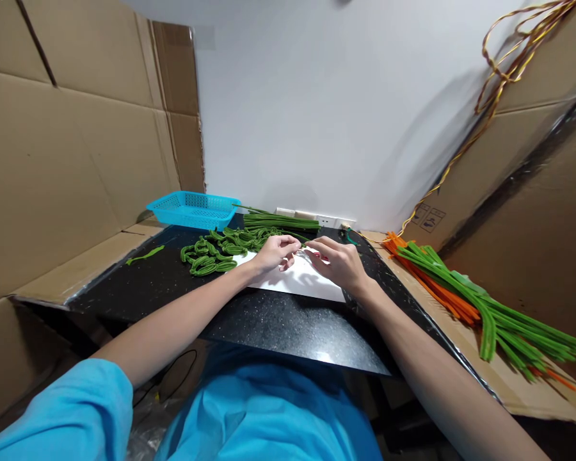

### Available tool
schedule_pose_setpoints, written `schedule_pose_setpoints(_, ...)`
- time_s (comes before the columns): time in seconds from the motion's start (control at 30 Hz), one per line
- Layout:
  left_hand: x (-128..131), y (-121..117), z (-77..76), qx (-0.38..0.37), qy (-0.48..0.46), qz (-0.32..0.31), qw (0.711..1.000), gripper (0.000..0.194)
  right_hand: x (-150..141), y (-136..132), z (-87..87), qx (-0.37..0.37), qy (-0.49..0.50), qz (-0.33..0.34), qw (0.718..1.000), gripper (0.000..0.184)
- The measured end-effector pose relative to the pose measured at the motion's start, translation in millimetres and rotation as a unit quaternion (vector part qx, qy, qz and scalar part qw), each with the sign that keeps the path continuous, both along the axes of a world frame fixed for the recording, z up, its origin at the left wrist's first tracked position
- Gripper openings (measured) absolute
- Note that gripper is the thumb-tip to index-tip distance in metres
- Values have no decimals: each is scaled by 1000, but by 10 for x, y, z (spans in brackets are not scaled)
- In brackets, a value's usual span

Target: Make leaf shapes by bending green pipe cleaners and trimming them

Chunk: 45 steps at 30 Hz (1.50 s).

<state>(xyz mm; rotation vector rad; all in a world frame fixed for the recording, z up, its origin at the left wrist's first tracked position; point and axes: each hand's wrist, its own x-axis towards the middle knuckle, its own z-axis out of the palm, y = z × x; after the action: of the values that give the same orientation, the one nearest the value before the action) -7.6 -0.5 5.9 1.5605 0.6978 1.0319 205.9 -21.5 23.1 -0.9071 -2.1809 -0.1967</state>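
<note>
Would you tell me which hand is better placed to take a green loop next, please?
Probably the left hand: it is nearer the green loops, while the right hand is towards the right of the white sheet.

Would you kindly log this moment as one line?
left hand: over white sheet | right hand: alongside | green loops: beside sheet

White wall (317, 115) behind; brown cardboard (86, 134) either side.

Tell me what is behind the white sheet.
Green loops, a green bundle and, farther back, a socket strip. The left hand and right hand hide some of the space just behind the sheet.
</note>
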Motion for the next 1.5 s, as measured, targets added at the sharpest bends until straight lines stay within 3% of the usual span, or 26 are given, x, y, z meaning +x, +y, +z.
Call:
schedule_pose_setpoints(0.2, 2, 5, 9, 23, 17, -9, 1000, 24, -27, 24, -16, -6, 4, -1, 1000, 29)
schedule_pose_setpoints(0.37, 19, -6, 28, 97, 46, 32, 994, 21, -100, 57, -53, -62, 81, 5, 995, 28)
schedule_pose_setpoints(0.6, -41, -70, 64, 251, 116, 129, 952, 8, -278, 83, -73, -239, 195, 51, 950, 51)
schedule_pose_setpoints(0.7, -71, -60, 62, 285, 142, 126, 940, 4, -234, 121, -27, -318, 187, 83, 926, 55)
schedule_pose_setpoints(0.8, -71, -38, 52, 290, 151, 105, 939, 6, -146, 146, 3, -352, 168, 87, 917, 55)
schedule_pose_setpoints(0.93, -37, 4, 16, 253, 130, 103, 953, 11, -106, 130, -27, -310, 157, 55, 936, 54)
schedule_pose_setpoints(1.13, -13, 105, -57, 143, 73, 103, 982, 19, -135, 68, -88, -131, 89, 6, 987, 23)
schedule_pose_setpoints(1.3, 16, 88, -41, 59, 35, 66, 995, 20, -93, 52, -88, -46, 24, -22, 998, 23)
schedule_pose_setpoints(1.5, 43, -11, -25, -29, -5, 21, 999, 22, -59, 53, -87, -1, -25, -24, 999, 25)
